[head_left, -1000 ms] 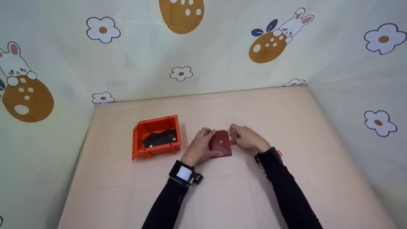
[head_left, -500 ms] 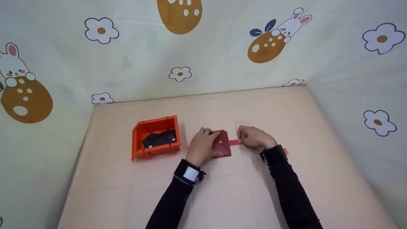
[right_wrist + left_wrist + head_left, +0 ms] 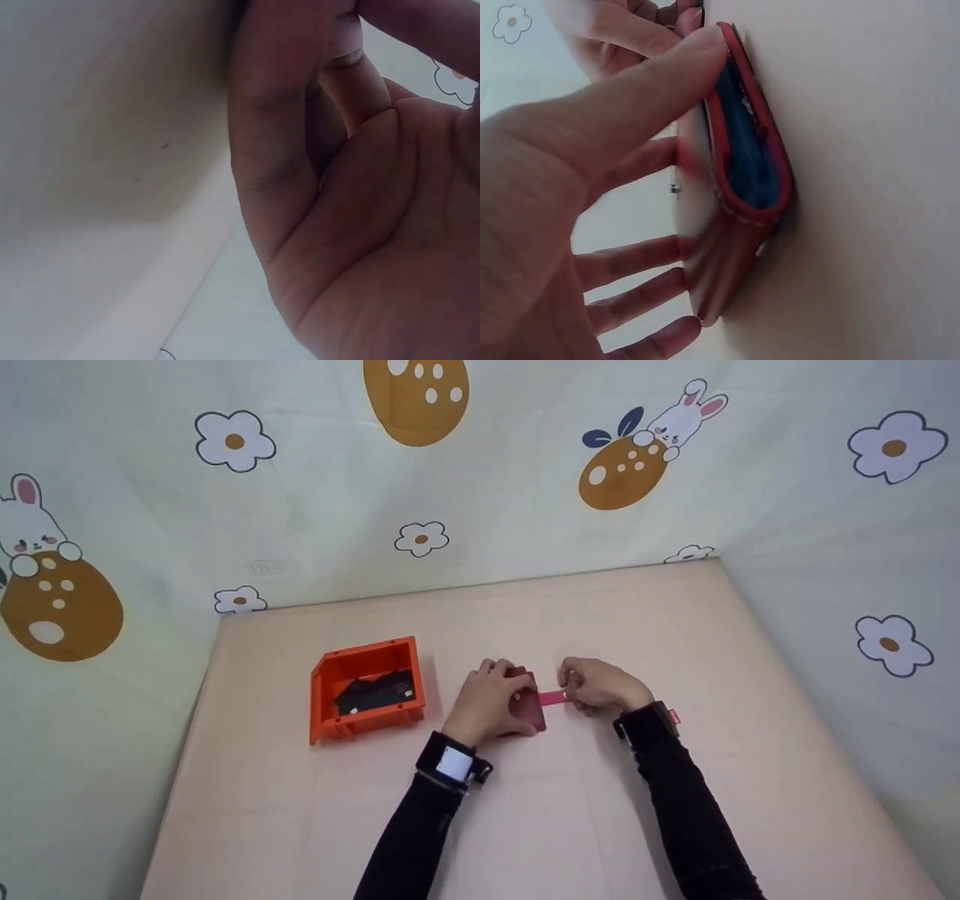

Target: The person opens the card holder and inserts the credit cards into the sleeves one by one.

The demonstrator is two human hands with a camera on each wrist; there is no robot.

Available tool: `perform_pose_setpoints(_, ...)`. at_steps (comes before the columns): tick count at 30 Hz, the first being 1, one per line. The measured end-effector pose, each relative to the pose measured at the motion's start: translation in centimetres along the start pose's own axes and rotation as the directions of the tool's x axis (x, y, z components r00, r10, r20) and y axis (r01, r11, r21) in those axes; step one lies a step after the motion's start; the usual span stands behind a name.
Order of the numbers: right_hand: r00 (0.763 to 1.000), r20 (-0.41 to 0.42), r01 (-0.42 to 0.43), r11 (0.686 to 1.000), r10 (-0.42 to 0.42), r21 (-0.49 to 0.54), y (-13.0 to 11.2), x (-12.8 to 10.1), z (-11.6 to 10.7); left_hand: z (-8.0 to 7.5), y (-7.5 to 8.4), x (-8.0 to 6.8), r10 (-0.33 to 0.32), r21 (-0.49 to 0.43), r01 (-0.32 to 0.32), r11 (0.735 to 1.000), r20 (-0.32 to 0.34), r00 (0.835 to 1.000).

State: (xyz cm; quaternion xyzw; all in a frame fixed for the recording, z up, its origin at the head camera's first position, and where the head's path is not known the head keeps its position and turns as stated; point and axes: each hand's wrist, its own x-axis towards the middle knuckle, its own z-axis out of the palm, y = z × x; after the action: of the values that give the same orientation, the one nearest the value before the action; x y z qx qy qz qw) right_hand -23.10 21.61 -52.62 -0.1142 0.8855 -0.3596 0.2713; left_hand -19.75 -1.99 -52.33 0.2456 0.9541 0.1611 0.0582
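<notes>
1. Centre of the head view: the left hand point(image 3: 486, 701) is clamped over a dark red wallet point(image 3: 527, 710) lying on the pale table point(image 3: 675, 810). In the left wrist view the thumb runs along the top edge and the fingers point(image 3: 641, 266) spread flat across the flap, so the wallet point(image 3: 739, 202) is pinned between hand and table, its blue lining gaping at the mouth.

2. Just right of centre, the right hand point(image 3: 600, 686) pinches the far end of a pink card point(image 3: 553, 697), fingers curled tight on it. The card bridges the gap between the two hands, its inner end at the wallet's opening. The right wrist view shows only curled fingers point(image 3: 277, 112) and palm; the card itself is hidden there.

3. Risk one, as I judge it: the pinch sits on the very tip of the card. Any twist or slant and the card could bend, or slide out from between the fingertips.

4. Risk two: the left hand only presses down. A sideways pull from the right could drag the whole wallet along the smooth table.

5. Risk three: that mouth is open. If the thumb lifts, the flap could fold shut on the card, or anything else inside could slip out.

6. Left of centre, well apart from both hands, an orange bin point(image 3: 322, 712) holds a black item point(image 3: 373, 692).
</notes>
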Motion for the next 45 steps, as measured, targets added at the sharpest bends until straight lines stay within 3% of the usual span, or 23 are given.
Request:
perform_pose_setpoints(7, 1.000, 0.006, -0.001, 1.000, 0.001, 0.013, 0.2, 0.1, -0.1, -1.9, -1.0, -1.1, -0.035, -0.242, 0.031, 0.970, -0.012, 0.999)
perform_pose_setpoints(11, 1.000, -0.024, 0.002, 0.998, -0.003, -0.062, 0.3, 0.1, -0.2, -3.2, -1.5, -1.9, -0.085, -0.305, 0.085, 0.948, 0.013, 0.996)
perform_pose_setpoints(15, 0.998, -0.055, 0.026, 0.986, -0.036, -0.166, 0.4, 0.0, -0.5, -4.5, -1.6, -2.8, -0.123, -0.324, 0.142, 0.935, 0.081, 0.989)
perform_pose_setpoints(22, 0.996, -0.080, 0.021, 0.980, -0.038, -0.200, 1.1, -0.3, -1.5, -4.9, -1.9, -3.4, -0.200, -0.236, 0.235, 0.943, 0.162, 0.966)
perform_pose_setpoints(31, 0.998, -0.065, 0.004, 0.987, -0.014, -0.161, 1.8, -0.5, -1.9, -2.9, -2.1, -3.2, -0.276, -0.058, 0.285, 0.957, 0.132, 0.952)
perform_pose_setpoints(41, 0.997, -0.070, -0.034, 0.987, 0.023, -0.160, 1.7, -0.9, -2.4, -2.9, -2.0, -3.3, -0.318, -0.063, 0.331, 0.942, 0.157, 0.935)
perform_pose_setpoints(45, 0.984, -0.175, -0.005, 0.978, -0.032, -0.210, 0.7, -1.4, -2.6, -3.0, -1.9, -3.3, -0.327, -0.051, 0.340, 0.939, 0.169, 0.930)
